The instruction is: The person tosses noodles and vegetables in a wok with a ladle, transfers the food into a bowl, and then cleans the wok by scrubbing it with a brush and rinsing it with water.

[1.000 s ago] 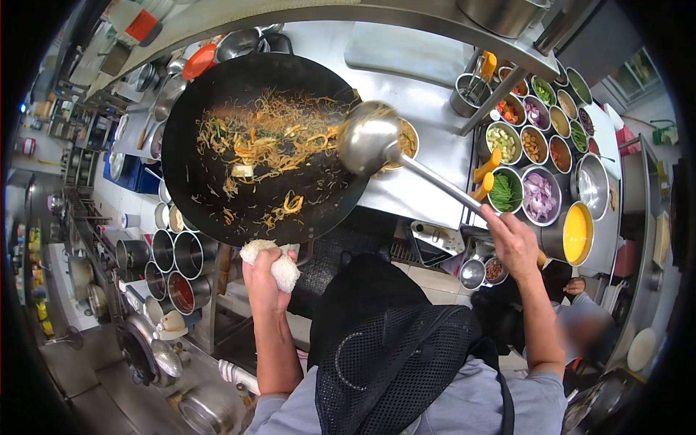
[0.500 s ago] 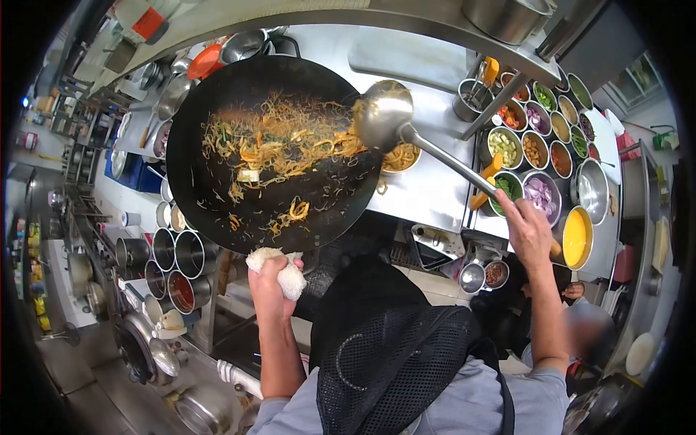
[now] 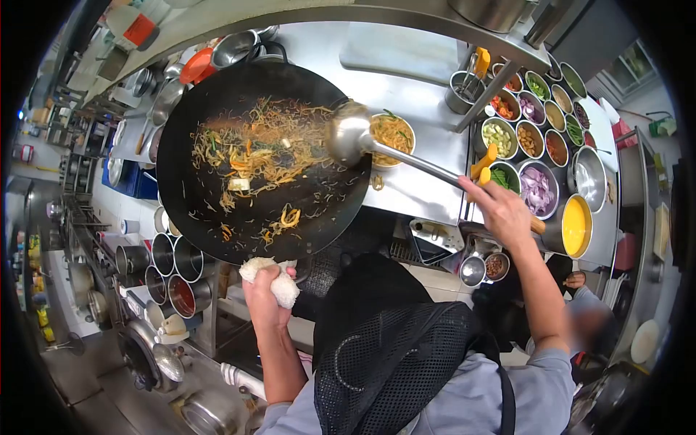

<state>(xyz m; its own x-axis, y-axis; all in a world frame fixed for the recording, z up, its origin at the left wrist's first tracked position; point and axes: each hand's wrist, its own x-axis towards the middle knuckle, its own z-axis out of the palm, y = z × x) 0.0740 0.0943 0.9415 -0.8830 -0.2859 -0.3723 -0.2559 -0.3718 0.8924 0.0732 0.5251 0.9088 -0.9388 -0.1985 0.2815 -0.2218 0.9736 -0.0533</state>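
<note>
My right hand [image 3: 504,214] is wrapped round the handle of a long steel ladle [image 3: 350,135], whose round bowl is over the right side of a large black wok [image 3: 177,163]. Thin fried noodles [image 3: 279,152] lie spread in the wok, with strips of vegetable or egg and a pale cube among them. My left hand [image 3: 267,296] is closed on a bunched white cloth [image 3: 284,284] at the wok's near edge; whatever is under the cloth is hidden. Just right of the wok stands a bowl of noodles [image 3: 392,140], partly behind the ladle.
Several metal pots of cut vegetables, including chopped onion [image 3: 536,190], stand on the right counter beside a pot of yellow liquid [image 3: 576,225]. A steel shelf [image 3: 406,16] crosses above. Tall metal pots [image 3: 187,293] stand at left. Another person [image 3: 591,304] is at lower right.
The ladle and my right hand have moved left, bringing the ladle's bowl further over the wok and uncovering more of the noodle bowl. The wok and cloth sit slightly further left and lower in view.
</note>
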